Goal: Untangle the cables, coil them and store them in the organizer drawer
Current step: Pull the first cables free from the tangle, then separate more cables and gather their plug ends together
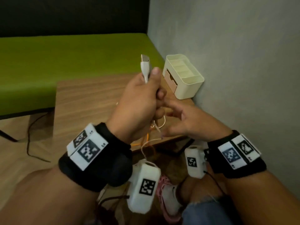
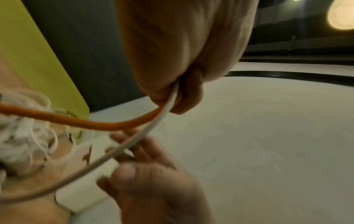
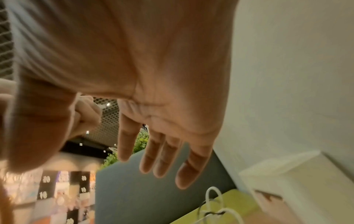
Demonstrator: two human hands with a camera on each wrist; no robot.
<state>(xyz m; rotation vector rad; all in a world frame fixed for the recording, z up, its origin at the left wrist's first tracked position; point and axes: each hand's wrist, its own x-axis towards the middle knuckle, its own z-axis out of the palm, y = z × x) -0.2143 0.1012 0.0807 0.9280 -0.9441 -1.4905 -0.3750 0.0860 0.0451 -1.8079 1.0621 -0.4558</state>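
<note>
My left hand [image 1: 141, 98] is raised over the table and grips a white USB cable [image 1: 145, 69], whose plug points up above the thumb. In the left wrist view the same fist also holds an orange cable [image 2: 80, 122] beside the white cable [image 2: 151, 127]. Both cables trail down to a white tangle [image 2: 23, 136] on the table. My right hand [image 1: 181, 116] sits just right of the left, fingers straight and spread [image 3: 162, 153], and the white cable runs across them. The cream organizer [image 1: 190, 78] stands at the table's far right, its tan drawer [image 1: 170, 80] facing left.
The small wooden table [image 1: 84, 98] stands against a grey wall [image 1: 243, 62] on the right. A green bench [image 1: 65, 62] lies behind it. The orange cable [image 1: 143, 141] and a thin white lead [image 1: 146, 148] hang over the near table edge. My knee and a shoe are below.
</note>
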